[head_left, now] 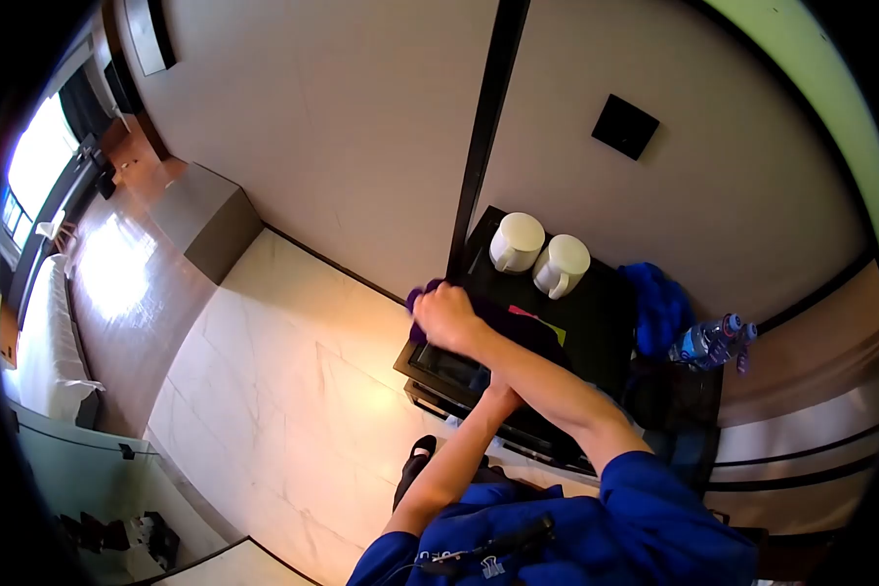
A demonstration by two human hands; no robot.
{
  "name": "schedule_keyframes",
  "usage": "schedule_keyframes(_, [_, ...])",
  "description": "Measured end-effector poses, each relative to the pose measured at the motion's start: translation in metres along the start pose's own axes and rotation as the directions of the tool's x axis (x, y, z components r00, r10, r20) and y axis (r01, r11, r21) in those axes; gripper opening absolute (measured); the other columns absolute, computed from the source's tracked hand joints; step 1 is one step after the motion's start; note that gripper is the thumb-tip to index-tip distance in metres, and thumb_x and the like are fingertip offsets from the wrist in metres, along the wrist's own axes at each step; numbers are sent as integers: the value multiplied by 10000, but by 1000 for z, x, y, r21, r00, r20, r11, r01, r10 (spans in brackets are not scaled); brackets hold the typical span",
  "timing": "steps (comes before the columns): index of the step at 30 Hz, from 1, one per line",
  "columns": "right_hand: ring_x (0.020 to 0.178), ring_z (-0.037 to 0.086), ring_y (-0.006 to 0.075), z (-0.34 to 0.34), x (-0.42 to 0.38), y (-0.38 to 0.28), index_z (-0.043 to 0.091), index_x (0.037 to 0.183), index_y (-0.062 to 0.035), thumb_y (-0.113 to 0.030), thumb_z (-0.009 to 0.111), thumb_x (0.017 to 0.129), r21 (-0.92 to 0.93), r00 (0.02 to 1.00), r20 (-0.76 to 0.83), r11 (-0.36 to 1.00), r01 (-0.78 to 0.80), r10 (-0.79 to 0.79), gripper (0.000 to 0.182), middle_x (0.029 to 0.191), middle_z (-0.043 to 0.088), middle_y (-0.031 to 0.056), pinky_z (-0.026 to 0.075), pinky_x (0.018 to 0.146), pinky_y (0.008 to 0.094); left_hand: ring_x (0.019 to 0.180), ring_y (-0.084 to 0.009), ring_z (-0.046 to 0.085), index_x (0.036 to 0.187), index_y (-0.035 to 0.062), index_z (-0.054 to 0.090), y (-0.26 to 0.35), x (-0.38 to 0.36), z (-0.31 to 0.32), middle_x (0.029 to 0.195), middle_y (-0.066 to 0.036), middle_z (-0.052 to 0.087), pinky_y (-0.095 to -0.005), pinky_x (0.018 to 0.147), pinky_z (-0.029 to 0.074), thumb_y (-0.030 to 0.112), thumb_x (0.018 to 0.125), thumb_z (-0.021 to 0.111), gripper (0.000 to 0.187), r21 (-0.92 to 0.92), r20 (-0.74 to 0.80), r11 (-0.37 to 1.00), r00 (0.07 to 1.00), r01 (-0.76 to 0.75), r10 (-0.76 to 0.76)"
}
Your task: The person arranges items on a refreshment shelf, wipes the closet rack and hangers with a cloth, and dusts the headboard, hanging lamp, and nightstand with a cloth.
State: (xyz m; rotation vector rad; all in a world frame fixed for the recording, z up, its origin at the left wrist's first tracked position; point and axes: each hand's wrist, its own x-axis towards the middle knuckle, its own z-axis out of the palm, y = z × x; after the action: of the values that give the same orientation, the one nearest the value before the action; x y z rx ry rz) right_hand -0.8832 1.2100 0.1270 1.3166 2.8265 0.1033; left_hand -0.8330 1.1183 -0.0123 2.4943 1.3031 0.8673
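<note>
Pressing right hand [446, 314] on purple cloth [422, 296], left hand [499, 395] tucked beneath forearm.

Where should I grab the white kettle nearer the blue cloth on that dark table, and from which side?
Take the white kettle by its handle, a loop at its lower edge in this view, facing the person. Come from that near side, since the second kettle stands close on its left and the wall is behind. The blue cloth lies to its right, apart.

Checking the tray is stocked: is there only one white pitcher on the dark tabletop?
No, two white pitchers stand side by side on the dark tabletop.
</note>
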Motion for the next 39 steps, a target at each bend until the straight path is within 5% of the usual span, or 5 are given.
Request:
schedule_keyframes(7, [771,666,313,-29,-91,21,698,917,-134,-245,675,688,614,988,15,781,111,-153,255,793,676,114,540,704,419,1219,-295,496,1244,108,604,-5,7,-12,1204,-123,617,-474,1023,345,378,864,567,467,15,72,999,997,35,-36])
schedule_keyframes(11, [835,630,292,-59,-106,66,678,1050,-181,-267,664,759,391,911,-244,893,-221,332,303,898,658,71,523,723,442,1184,-281,524,1212,104,632,1,24,-56,1139,-118,652,-478,1005,350,385,854,587,457,111,-93,994,995,-11,21])
schedule_keyframes(16, [1078,545,267,25,-63,78,601,1221,-168,-303,572,844,116,938,-127,944,-309,322,401,1070,635,52,470,762,510,1024,-282,587,1037,91,688,4,35,-90,978,-119,690,-423,924,349,426,848,574,401,235,320,971,940,45,-121])
schedule_keyframes(31, [990,578,320,18,-245,166,659,1145,-226,-150,649,725,72,808,-11,807,-587,589,428,1053,605,97,540,759,444,1396,-328,305,1410,107,451,-33,29,-111,1491,-173,370,-545,1121,185,547,882,549,694,146,84,987,994,61,-74])
schedule_keyframes(39, [973,568,329,-55,-175,205,696,1085,-222,-72,680,679,232,500,-739,868,-439,451,433,1073,577,119,510,788,420,1417,-396,216,1361,217,524,4,45,-119,1494,-218,327,-661,1094,102,443,881,597,536,84,58,986,989,-143,138])
